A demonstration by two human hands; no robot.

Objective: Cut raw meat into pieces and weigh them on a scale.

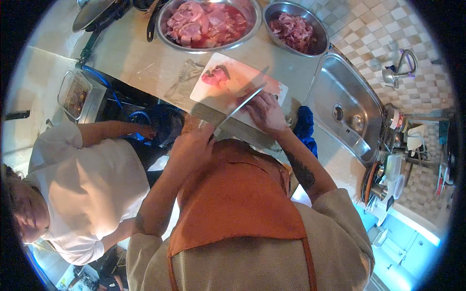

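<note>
My left hand [194, 143] grips the handle of a kitchen knife [242, 104], whose long blade slants up and right across a white cutting board [233, 65]. On the board's right part rests my right hand [267, 111], fingers bent close beside the blade. Reddish matter shows by those fingertips, but what lies under them is hidden. A piece of raw meat [215, 76] lies at the board's upper left. Pinkish juice stains the board's surface. A crumpled grey-brown cloth [185, 82] lies at the board's left side.
Behind the board stand a large steel bowl [257, 18] of raw meat pieces and a smaller steel bowl [322, 45] of cut meat. A steel sink [327, 87] is at right, near a dark blue cloth [305, 123]. Another person [91, 182] stands close on my left.
</note>
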